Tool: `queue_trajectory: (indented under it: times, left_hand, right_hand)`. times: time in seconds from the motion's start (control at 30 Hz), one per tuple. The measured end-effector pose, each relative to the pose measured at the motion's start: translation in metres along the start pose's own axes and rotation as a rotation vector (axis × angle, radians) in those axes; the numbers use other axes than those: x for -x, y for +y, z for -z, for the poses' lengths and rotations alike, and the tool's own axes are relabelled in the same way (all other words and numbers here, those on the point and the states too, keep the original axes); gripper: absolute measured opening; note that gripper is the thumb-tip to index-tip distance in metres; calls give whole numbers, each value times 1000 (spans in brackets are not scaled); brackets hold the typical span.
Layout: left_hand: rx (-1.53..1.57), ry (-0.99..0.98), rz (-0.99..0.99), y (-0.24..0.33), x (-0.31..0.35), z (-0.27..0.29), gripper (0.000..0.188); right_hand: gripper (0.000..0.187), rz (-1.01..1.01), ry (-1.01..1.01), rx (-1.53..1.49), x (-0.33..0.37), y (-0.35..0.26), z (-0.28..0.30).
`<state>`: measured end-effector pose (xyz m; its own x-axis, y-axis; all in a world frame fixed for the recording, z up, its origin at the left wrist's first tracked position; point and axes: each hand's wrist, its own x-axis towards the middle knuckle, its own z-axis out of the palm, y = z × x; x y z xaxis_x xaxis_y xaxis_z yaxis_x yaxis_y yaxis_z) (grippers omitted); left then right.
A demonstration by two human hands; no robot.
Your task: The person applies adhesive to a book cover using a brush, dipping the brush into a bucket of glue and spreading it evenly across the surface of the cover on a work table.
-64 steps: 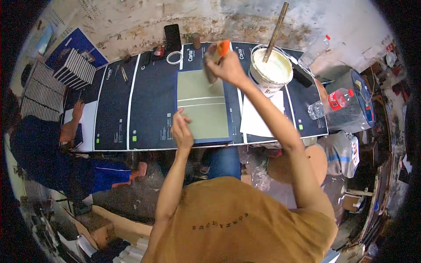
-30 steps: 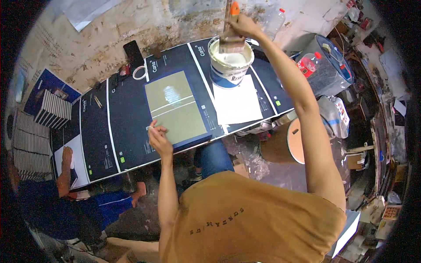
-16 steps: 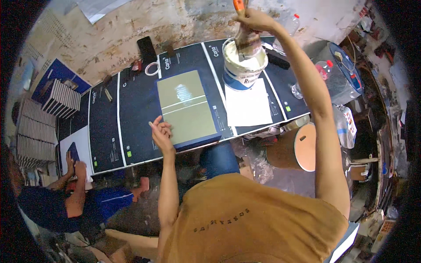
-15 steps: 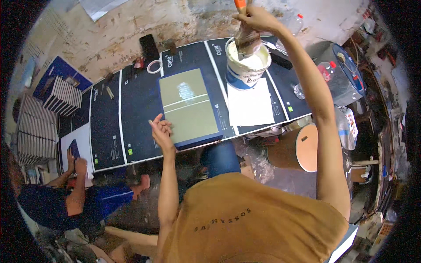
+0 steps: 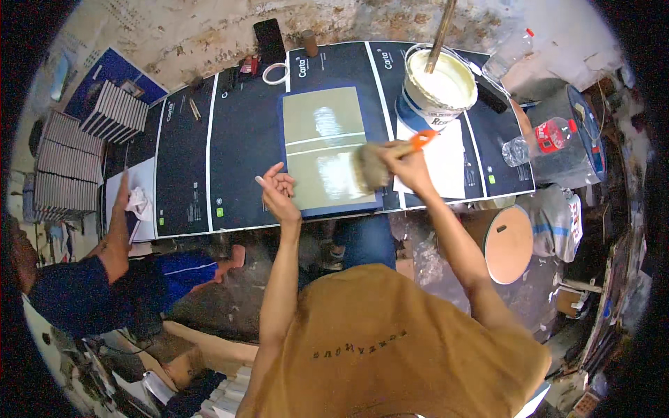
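Note:
My right hand (image 5: 410, 166) grips a wide brush (image 5: 374, 167) with an orange-tipped handle. Its blurred bristles are over the right edge of a grey-green board (image 5: 306, 187) with a blue border. A white line crosses this board, and two glossy wet-looking patches shine on it. Beside the board's left edge, my left hand (image 5: 280, 195) is held with fingers loosely curled and apart, nothing in it. At the far right stands a white and blue bucket (image 5: 412, 110) of creamy white paste, a wooden stick (image 5: 441, 35) upright in it. White paper (image 5: 446, 164) lies under the bucket.
A tape roll (image 5: 276, 74) and a black phone-like object (image 5: 270, 40) lie at the back. Plastic bottles (image 5: 554, 135) stand at the right. Stacked books or blocks (image 5: 66, 164) fill the left end, where another person (image 5: 70, 292) works with a white cloth (image 5: 140, 205). A round-topped stool (image 5: 512, 244) stands below.
My right hand has brought the brush from above the bucket down to the board's right side. A second wet patch now shows on the near half. The other person's arm has moved.

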<state>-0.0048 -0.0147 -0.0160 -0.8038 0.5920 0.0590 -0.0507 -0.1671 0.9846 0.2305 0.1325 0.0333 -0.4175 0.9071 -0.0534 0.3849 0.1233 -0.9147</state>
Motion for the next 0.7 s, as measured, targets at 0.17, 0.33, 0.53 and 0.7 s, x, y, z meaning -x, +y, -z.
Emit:
queue_trajectory:
  times: [0.17,0.33,0.53,0.7]
  left_hand:
    - [-29,-30,-2,1,1,0,70]
    - [-304,-57,-57,16,4,-14,60]
    - [-456,8,-128,-1,3,-20,57]
    - [-444,56,-140,-5,3,-12,63]
  right_hand:
    - [27,71,309,-502,11,-49,54]
    - [36,257,381,-156,-57,-67,-12]
    - [46,164,266,153,-103,-45,-99]
    - [42,234,452,183,-79,-4,10]
